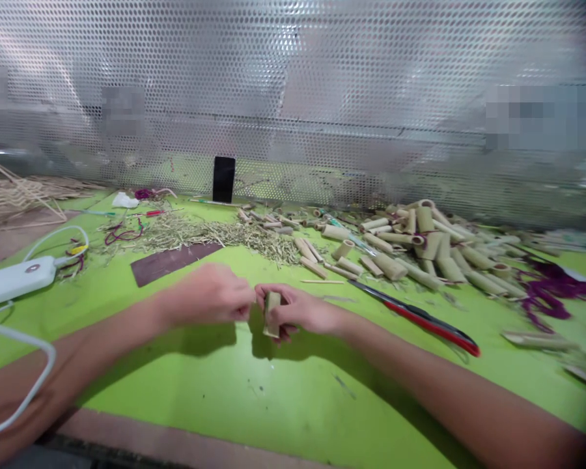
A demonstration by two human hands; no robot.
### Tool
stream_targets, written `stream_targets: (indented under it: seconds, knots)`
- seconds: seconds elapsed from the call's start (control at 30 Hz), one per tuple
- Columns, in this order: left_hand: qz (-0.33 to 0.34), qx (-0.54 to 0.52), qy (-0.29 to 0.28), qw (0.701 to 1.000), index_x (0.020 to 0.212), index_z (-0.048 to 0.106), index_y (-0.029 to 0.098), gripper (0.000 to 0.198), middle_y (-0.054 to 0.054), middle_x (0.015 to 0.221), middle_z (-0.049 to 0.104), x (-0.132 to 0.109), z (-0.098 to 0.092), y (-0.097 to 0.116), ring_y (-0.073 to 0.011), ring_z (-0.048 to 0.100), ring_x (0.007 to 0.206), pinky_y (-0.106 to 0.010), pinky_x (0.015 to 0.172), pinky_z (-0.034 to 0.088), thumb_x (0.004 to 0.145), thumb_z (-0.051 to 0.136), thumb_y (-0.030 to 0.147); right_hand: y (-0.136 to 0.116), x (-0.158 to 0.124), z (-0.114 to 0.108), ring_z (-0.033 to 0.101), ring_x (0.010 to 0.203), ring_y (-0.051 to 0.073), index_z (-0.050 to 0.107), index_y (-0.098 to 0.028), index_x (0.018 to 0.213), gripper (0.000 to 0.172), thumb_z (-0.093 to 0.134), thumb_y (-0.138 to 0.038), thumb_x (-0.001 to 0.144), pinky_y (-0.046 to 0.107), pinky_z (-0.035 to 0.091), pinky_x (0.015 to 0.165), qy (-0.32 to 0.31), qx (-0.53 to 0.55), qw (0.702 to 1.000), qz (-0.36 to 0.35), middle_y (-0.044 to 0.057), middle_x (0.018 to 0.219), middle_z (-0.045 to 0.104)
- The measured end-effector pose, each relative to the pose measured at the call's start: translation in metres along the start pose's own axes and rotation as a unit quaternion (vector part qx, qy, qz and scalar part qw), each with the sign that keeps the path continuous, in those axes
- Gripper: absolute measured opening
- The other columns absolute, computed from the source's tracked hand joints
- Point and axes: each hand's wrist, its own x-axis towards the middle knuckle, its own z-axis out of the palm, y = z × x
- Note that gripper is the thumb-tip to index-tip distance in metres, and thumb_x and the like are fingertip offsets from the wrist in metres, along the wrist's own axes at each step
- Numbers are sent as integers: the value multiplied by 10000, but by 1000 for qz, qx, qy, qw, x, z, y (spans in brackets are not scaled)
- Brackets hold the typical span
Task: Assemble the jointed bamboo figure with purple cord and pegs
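Note:
Above the green tabletop (273, 404), my right hand (293, 309) grips a short piece of bamboo (272, 314) between thumb and fingers, its length roughly upright. Close beside it on the left is my left hand (215, 296), fingers curled in and slightly blurred; whatever they may hold is hidden. A small gap shows between the two hands. To the right of my right hand lies a saw (415, 317) with a red and black handle, its blade pointing toward the bamboo pile. Behind my left hand rests a flat dark brown strip (173, 264).
Cut bamboo tubes (430, 244) are heaped at the back right, beside purple yarn (549, 293). Bamboo shavings (215, 234) lie behind my hands. A phone (223, 180) leans on the perforated metal screen (293, 78). A white power strip (17, 281) with cables sits left.

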Motion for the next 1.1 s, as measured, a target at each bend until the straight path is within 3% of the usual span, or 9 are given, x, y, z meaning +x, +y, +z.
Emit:
stream_targets:
  seconds: [0.1, 0.23, 0.37, 0.5, 0.67, 0.73, 0.77, 0.87, 1.1]
  knots:
    - [-182, 44, 1, 982, 681, 612, 206, 292, -40, 620, 650, -16, -19, -52, -177, 594, 576, -280, 509, 402, 929, 467, 256, 4, -3, -4, 615, 515, 128, 542, -204, 844, 150, 667, -183, 764, 187, 361, 402, 0, -14, 1000, 3, 9, 622, 672]
    - [-412, 137, 7, 901, 668, 606, 186, 323, -98, 542, 588, -59, -42, -121, -236, 546, 522, -314, 486, 368, 901, 404, 284, 10, -3, -6, 613, 524, 130, 533, -203, 888, 130, 624, -208, 796, 189, 344, 408, -4, 8, 1000, -29, 21, 643, 694]
    - [-484, 163, -9, 860, 834, 690, 160, 268, -160, 649, 655, -76, -43, -139, -333, 631, 665, -373, 570, 438, 849, 473, 317, 14, 0, -7, 627, 538, 137, 532, -198, 910, 104, 573, -242, 825, 202, 343, 415, -24, 54, 996, -65, 33, 672, 709]
    - [-393, 118, -13, 912, 1040, 699, 138, 402, -168, 791, 715, -47, -33, -106, -323, 658, 683, -385, 581, 455, 940, 401, 390, 15, 1, -8, 622, 538, 131, 540, -197, 943, 117, 576, -273, 860, 203, 359, 418, -20, 47, 997, -63, 28, 684, 710]
    - [-109, -19, -74, 991, 919, 733, 243, 250, -30, 780, 730, -10, -14, -22, -166, 649, 646, -280, 576, 456, 935, 557, 420, 8, -2, -4, 628, 549, 130, 561, -193, 968, 137, 610, -300, 896, 203, 368, 432, 1, 26, 999, -43, 9, 667, 680]
    - [59, -36, -26, 997, 900, 694, 197, 207, -19, 719, 702, -6, -6, 7, -153, 604, 581, -287, 549, 433, 955, 571, 354, 5, -2, -2, 642, 554, 137, 565, -193, 952, 135, 627, -288, 879, 199, 349, 429, 5, 33, 999, -41, -5, 645, 656]
    - [89, -22, 11, 996, 899, 678, 183, 209, -20, 721, 700, -5, -2, 17, -155, 602, 574, -295, 541, 423, 963, 584, 357, 4, -2, -1, 645, 552, 137, 566, -192, 945, 130, 629, -274, 866, 197, 341, 427, 7, 36, 998, -41, -11, 634, 647]
    - [109, 20, 73, 991, 862, 634, 167, 262, -16, 685, 679, -4, 5, 30, -166, 599, 553, -314, 529, 388, 1009, 561, 372, 2, -1, 1, 640, 535, 131, 561, -194, 919, 109, 611, -248, 839, 188, 336, 424, 9, 33, 999, -39, -12, 617, 652]
    - [96, 19, 73, 992, 824, 599, 172, 250, -11, 652, 666, -6, 12, 24, -158, 556, 503, -316, 530, 364, 1034, 474, 223, 2, 0, 1, 658, 553, 134, 544, -200, 907, 141, 632, -285, 837, 188, 348, 434, 21, 32, 999, -29, -15, 636, 655]
